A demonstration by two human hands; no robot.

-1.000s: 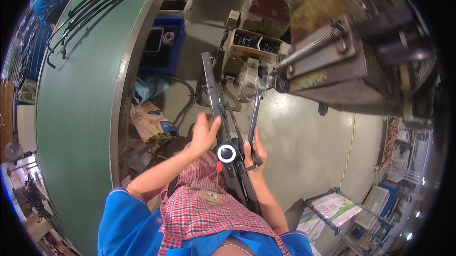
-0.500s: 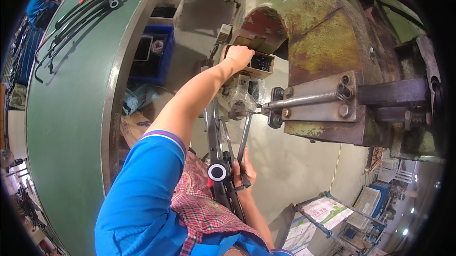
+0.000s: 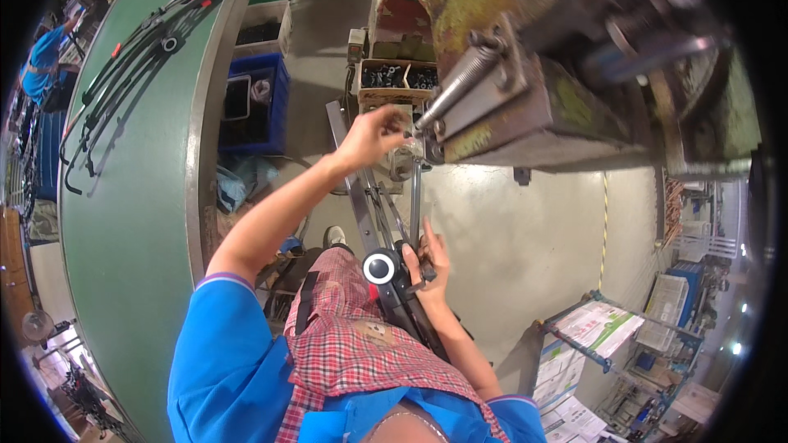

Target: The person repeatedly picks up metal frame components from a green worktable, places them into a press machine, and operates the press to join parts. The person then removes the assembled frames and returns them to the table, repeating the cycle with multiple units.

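My left hand [image 3: 373,139] is closed in a pinch at the machine's tool head [image 3: 430,141], by the upper end of a thin metal tube [image 3: 416,188]. Whatever its fingertips hold is too small to make out. Lower down, my right hand [image 3: 428,266] grips a folded frame of dark metal tubes [image 3: 361,205], its index finger stretched up along the thin tube. A round white-and-black joint cap [image 3: 380,266] sits on the frame beside that hand. The frame leans up from my lap toward the machine. Past my left hand stands a cardboard box [image 3: 382,96] of small dark parts, split in two.
The worn green press machine [image 3: 484,127] fills the upper right. A long green table [image 3: 131,262] on the left carries more folded tube frames [image 3: 156,53]. Beside it are a blue crate [image 3: 279,106] and a pale bin [image 3: 279,28]. A cart [image 3: 603,328] stands lower right.
My left hand has drawn back from the parts box to the tool head, its fingers pinched. My right hand still holds the frame. The view has shifted, bringing the whole box into sight.
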